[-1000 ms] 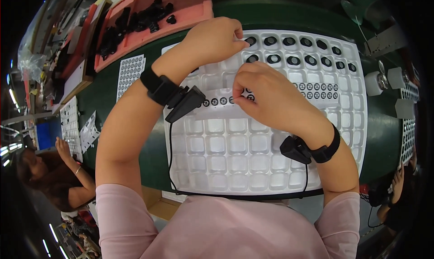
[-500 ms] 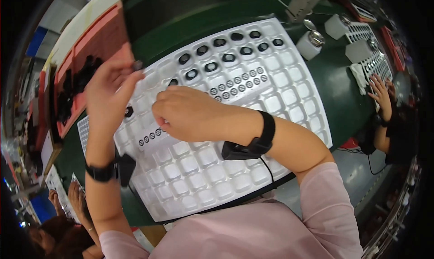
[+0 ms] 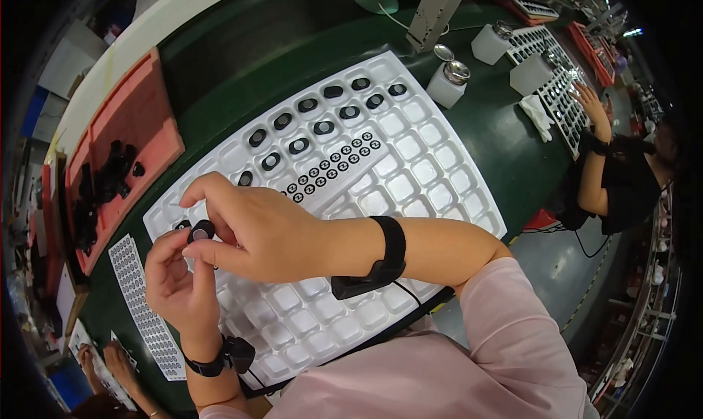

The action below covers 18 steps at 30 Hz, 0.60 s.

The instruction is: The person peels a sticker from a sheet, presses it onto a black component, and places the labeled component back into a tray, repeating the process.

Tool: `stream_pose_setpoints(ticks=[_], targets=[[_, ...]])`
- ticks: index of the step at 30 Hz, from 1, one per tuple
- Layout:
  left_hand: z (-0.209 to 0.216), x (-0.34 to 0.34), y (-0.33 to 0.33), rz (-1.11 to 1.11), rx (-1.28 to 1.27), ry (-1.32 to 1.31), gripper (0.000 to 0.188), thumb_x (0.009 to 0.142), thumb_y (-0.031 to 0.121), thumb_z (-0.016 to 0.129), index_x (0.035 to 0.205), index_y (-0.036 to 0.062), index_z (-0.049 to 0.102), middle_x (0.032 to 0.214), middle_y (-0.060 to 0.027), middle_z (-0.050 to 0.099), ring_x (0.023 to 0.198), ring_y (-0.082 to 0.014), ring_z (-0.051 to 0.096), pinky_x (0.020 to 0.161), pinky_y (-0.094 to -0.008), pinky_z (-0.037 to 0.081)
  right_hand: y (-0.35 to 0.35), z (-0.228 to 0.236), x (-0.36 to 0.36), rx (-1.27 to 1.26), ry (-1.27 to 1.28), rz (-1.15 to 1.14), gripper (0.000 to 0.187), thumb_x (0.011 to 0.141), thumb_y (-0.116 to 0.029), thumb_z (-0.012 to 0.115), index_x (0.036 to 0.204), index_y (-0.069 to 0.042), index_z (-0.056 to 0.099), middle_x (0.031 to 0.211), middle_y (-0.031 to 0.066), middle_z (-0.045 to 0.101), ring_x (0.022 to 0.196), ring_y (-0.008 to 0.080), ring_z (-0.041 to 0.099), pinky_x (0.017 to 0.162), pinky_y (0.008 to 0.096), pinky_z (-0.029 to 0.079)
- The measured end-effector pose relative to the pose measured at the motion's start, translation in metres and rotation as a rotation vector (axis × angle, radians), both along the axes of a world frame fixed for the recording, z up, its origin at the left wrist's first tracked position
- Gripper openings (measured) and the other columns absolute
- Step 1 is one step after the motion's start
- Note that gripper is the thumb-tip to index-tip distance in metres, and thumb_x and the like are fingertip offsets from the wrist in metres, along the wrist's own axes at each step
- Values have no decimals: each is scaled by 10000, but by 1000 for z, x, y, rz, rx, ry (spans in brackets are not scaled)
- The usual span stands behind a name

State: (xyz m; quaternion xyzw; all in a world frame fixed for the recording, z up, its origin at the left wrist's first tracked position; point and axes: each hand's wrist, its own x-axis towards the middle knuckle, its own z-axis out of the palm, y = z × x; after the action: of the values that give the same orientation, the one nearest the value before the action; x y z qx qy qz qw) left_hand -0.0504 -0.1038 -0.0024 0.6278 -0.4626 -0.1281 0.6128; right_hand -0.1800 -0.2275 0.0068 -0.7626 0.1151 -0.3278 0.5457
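Observation:
In front of the white compartment tray (image 3: 447,155), my two hands meet at a small black oval part with a grey round centre (image 3: 201,231). My left hand (image 3: 179,283) pinches it from the left between thumb and fingers. From the right my right hand (image 3: 256,232) closes on the same part, its thumb below and its index finger bent above. Several similar black oval parts (image 3: 299,145) sit in the tray's far compartments. A sheet of round black-and-white stickers (image 3: 333,166) lies across the tray, partly hidden by my right hand.
On the left stands a red bin (image 3: 157,119) with a heap of black parts (image 3: 110,174). Below it lies another sticker sheet (image 3: 139,302). White bottles with metal tops (image 3: 447,86) and a white cloth (image 3: 537,117) are at the right. Other people's hands (image 3: 594,111) work on both sides.
My left hand has come from beside the red bin, bringing the dark part to my right hand. My right hand has left the sticker sheet and moved left. The whole view has shifted.

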Motion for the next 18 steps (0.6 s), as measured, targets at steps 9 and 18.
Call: stream_pose_setpoints(ticks=[9,18], targets=[[2,2,5,-93,69,-1,313,801,-123,650,1102,-78,574,1110,-137,594,1022,-191,598,909,-287,482,0,-8,6,-38,-88,-17,326,885,-156,644,1116,-38,447,677,83,522,581,255,550,543,368,421],[-5,12,8,-137,-7,60,325,796,-77,708,1093,-60,577,1104,-137,596,1024,-188,594,901,-296,489,4,-10,6,-54,-143,17,324,890,-120,624,1118,-34,410,690,110,540,617,313,567,560,396,430]])
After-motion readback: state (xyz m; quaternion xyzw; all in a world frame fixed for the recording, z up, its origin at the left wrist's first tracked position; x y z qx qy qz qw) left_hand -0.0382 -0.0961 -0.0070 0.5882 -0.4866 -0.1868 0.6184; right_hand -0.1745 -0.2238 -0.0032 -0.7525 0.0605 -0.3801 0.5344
